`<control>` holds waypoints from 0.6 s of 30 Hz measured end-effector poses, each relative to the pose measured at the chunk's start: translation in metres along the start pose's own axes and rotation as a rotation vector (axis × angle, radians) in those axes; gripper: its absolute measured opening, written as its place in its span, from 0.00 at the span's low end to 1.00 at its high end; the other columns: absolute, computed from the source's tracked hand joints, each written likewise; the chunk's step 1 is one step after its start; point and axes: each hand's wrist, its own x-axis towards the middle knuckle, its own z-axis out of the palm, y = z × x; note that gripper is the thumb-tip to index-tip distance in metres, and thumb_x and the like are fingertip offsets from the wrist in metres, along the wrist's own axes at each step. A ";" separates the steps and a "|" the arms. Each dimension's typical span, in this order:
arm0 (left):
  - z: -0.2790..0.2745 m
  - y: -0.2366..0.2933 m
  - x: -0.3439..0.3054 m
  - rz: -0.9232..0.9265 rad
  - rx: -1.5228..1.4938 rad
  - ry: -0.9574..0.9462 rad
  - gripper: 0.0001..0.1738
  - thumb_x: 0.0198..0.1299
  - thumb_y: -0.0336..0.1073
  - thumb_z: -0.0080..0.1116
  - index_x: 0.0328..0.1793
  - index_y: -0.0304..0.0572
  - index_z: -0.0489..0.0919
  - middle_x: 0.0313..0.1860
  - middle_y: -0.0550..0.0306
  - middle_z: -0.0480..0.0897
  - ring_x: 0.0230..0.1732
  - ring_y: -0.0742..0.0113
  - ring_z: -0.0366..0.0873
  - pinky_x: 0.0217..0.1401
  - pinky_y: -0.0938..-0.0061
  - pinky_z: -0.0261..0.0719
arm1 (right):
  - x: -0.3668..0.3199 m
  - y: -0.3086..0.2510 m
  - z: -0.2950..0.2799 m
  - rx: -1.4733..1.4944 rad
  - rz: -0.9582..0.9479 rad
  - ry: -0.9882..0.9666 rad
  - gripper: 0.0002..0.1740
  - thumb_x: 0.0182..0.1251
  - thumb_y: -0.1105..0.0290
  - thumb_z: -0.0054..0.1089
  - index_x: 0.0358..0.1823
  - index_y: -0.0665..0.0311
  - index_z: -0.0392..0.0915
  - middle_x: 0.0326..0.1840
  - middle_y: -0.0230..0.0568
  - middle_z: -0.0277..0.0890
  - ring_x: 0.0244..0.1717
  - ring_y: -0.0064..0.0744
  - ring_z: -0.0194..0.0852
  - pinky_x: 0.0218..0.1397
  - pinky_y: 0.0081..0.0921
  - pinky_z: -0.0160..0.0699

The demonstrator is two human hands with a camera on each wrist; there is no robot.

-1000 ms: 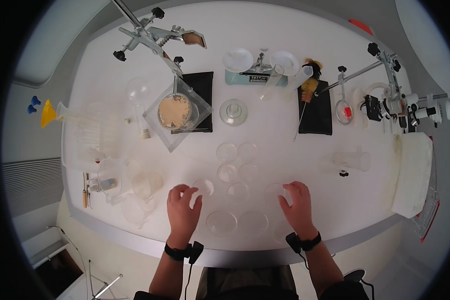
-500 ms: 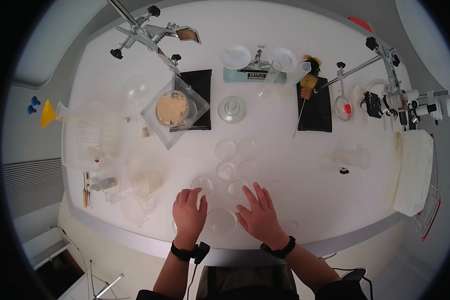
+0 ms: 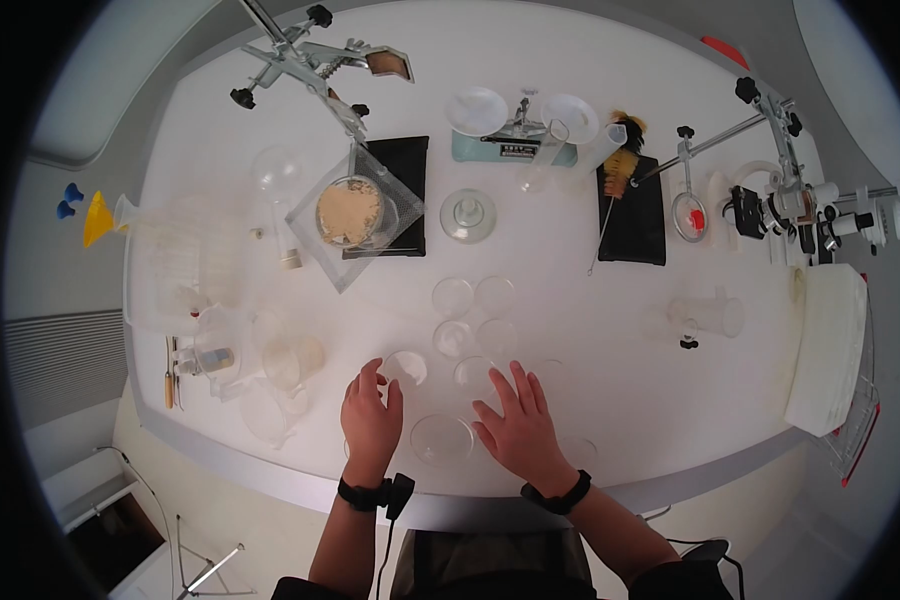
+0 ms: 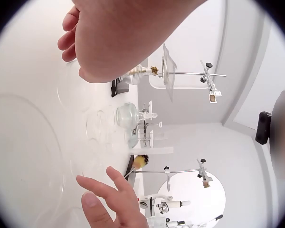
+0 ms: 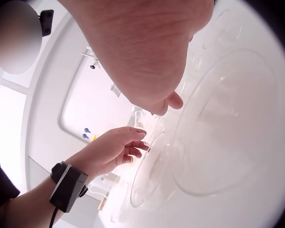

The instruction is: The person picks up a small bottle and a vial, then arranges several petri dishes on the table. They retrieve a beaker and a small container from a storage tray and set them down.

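Note:
In the head view my left hand (image 3: 372, 420) is at the left edge of a clear glass petri dish (image 3: 404, 371), its fingers loosely bent and the fingertips at the rim. My right hand (image 3: 520, 430) has its fingers spread, fingertips overlapping the right side of another clear dish (image 3: 473, 379). Between the hands lies a larger round glass dish (image 3: 442, 441). Several small dishes (image 3: 452, 297) form pairs farther up the table. The right wrist view shows the left hand (image 5: 116, 149) with curved fingers beside stacked-looking clear rims (image 5: 154, 175).
A balance (image 3: 510, 148), a glass spirit lamp (image 3: 467, 216) and a wire gauze (image 3: 315, 225) stand farther back. At right are a microscope (image 3: 820, 215) and white towels (image 3: 827, 345); at left, a clear plastic bin (image 3: 130, 290) and a plastic beaker (image 3: 295, 362).
My right hand has moved left from the dish at the right to the middle dishes, its fingers spreading. The left hand shifted slightly right, then back a little left, staying by the same dish.

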 end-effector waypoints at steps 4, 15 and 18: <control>0.001 -0.002 0.001 0.007 0.010 0.009 0.22 0.62 0.32 0.64 0.62 0.40 0.76 0.38 0.54 0.84 0.38 0.54 0.82 0.42 0.60 0.81 | 0.000 -0.001 -0.004 0.020 -0.004 -0.002 0.16 0.63 0.60 0.70 0.49 0.56 0.84 0.71 0.54 0.67 0.79 0.64 0.54 0.78 0.62 0.59; 0.003 0.001 0.005 -0.062 0.015 -0.045 0.17 0.62 0.31 0.65 0.58 0.43 0.81 0.29 0.58 0.84 0.38 0.57 0.81 0.40 0.61 0.80 | -0.037 0.061 -0.023 0.082 0.557 0.218 0.22 0.64 0.71 0.67 0.59 0.63 0.76 0.47 0.46 0.79 0.50 0.46 0.76 0.56 0.43 0.74; 0.006 -0.001 0.005 -0.036 0.001 -0.028 0.17 0.62 0.31 0.65 0.57 0.43 0.81 0.28 0.58 0.84 0.38 0.57 0.81 0.40 0.61 0.80 | -0.034 0.068 -0.019 0.268 0.689 0.156 0.24 0.65 0.72 0.66 0.62 0.64 0.74 0.33 0.41 0.81 0.35 0.38 0.79 0.45 0.36 0.77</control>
